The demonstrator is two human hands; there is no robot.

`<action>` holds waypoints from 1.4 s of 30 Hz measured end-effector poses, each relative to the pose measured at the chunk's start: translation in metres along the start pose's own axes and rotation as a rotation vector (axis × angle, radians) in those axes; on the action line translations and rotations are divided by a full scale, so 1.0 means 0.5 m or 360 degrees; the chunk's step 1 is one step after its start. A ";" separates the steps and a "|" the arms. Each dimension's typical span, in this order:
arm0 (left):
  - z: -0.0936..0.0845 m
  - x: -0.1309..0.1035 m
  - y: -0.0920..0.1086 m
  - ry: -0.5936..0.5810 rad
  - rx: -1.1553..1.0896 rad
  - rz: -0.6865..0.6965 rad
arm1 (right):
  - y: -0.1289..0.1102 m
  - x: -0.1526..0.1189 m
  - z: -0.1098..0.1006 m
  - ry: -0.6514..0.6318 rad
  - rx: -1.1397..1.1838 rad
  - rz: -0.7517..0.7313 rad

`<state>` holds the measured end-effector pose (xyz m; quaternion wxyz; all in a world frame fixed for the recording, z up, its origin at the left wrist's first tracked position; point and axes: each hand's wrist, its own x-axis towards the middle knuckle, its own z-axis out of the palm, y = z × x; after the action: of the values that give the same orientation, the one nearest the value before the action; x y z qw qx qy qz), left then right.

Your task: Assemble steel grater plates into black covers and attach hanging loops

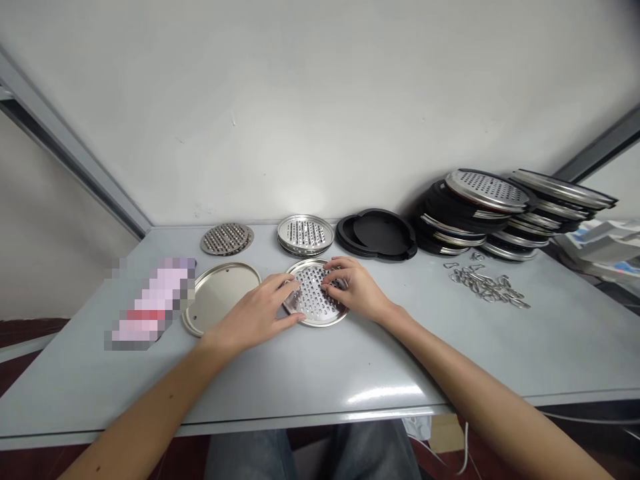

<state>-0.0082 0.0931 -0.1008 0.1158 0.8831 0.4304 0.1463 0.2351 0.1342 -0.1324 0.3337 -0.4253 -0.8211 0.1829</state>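
Note:
A round metal grater disc (315, 293) with a raised rim lies on the table in front of me. At its left edge is my left hand (265, 307), fingers apart, fingertips touching the rim and face. From the right, my right hand (355, 287) rests over the disc with bent, spread fingertips on its surface. Neither hand is closed around anything. Left of the disc sits a plain round metal tray (213, 300), partly behind my left hand. Just behind the disc is a small stack of rimmed grater discs (306, 233).
Flat grater plates (226, 239) lie at the back left, near a pixelated pinkish object (155, 300). Black round holders (383, 235) stand back centre. Tall stacks of grater assemblies (480, 207) rise at the back right, with loose metal clips (487, 285) before them. A wall borders the table (280, 380).

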 end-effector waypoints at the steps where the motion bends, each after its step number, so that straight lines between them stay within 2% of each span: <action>1: 0.000 0.000 0.000 0.0011 0.0007 0.0004 | 0.001 0.002 -0.001 -0.0022 0.0000 0.0021; 4: -0.002 0.000 0.002 0.0040 0.0033 0.0038 | 0.005 0.004 -0.006 -0.0079 -0.0010 0.0045; 11: -0.006 0.001 0.003 0.0057 0.0004 0.0035 | 0.000 0.002 -0.012 -0.0131 -0.0096 -0.0150; 20: -0.003 0.000 0.001 0.0048 0.0042 0.0035 | 0.000 0.007 -0.020 -0.0232 -0.0067 -0.0170; 25: -0.003 0.000 0.002 0.0061 0.0046 0.0005 | -0.015 0.024 -0.035 -0.0328 0.0026 -0.0141; 30: -0.003 -0.001 0.000 0.0043 0.0046 -0.0017 | -0.027 0.036 -0.032 -0.0394 0.0081 -0.0189; 37: -0.003 -0.002 -0.005 0.0060 0.0027 0.0002 | -0.015 0.043 -0.027 -0.0411 0.0125 -0.0182; 42: 0.000 -0.001 -0.009 0.0058 0.0076 0.0012 | -0.005 0.053 -0.023 -0.0420 0.0051 -0.0277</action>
<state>-0.0116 0.0955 -0.1022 0.0864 0.8844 0.4325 0.1525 0.2308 0.1547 -0.1123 0.2443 -0.3194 -0.8886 0.2207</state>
